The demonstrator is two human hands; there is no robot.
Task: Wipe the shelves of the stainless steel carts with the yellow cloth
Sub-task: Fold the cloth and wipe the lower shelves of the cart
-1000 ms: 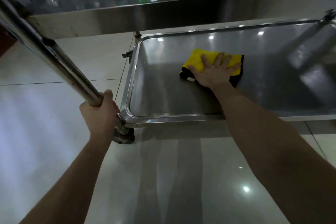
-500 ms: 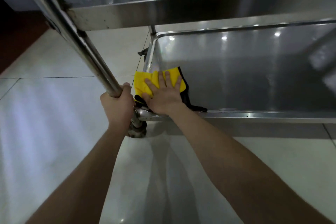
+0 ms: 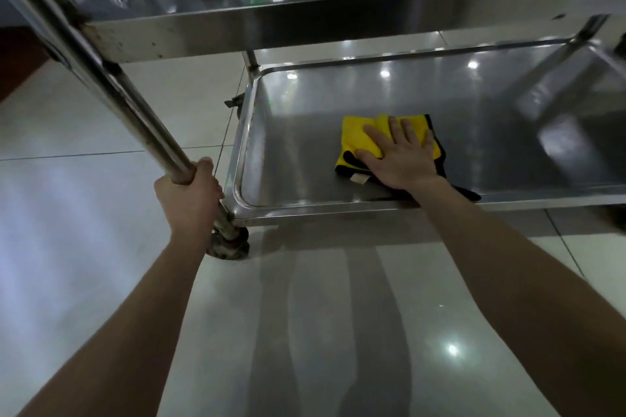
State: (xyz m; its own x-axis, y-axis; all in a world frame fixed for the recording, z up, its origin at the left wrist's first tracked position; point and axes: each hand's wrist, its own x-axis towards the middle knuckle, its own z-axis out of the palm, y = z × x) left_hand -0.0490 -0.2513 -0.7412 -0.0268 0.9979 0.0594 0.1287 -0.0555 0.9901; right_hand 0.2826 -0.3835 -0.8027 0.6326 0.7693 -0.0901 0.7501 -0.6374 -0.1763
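The left grip (image 3: 188, 194) is curled right round the cart's slanting steel post (image 3: 111, 84), low at centre left of the frame and just above the caster (image 3: 230, 247) at the near corner. The right grip (image 3: 403, 159) lies flat on the yellow cloth (image 3: 355, 135) and presses it onto the lower shelf (image 3: 508, 152). Its fingers are straight and slightly spread, pointing up the frame, with the thumb out to the left.

The cloth sits folded right of centre, near the shelf's front rim and well clear of the left rim. Black edging shows along its right and lower sides, and a small pale tag (image 3: 358, 178) lies below the thumb.

The upper shelf (image 3: 338, 27) crosses the top of the frame, its front edge hanging over the far part of the lower shelf. A thin far post (image 3: 251, 59) stands at the lower shelf's back-left corner.

Both bare forearms rise from the bottom of the frame over a glossy tiled floor (image 3: 84, 247) — the right one crosses the shelf's front rim.
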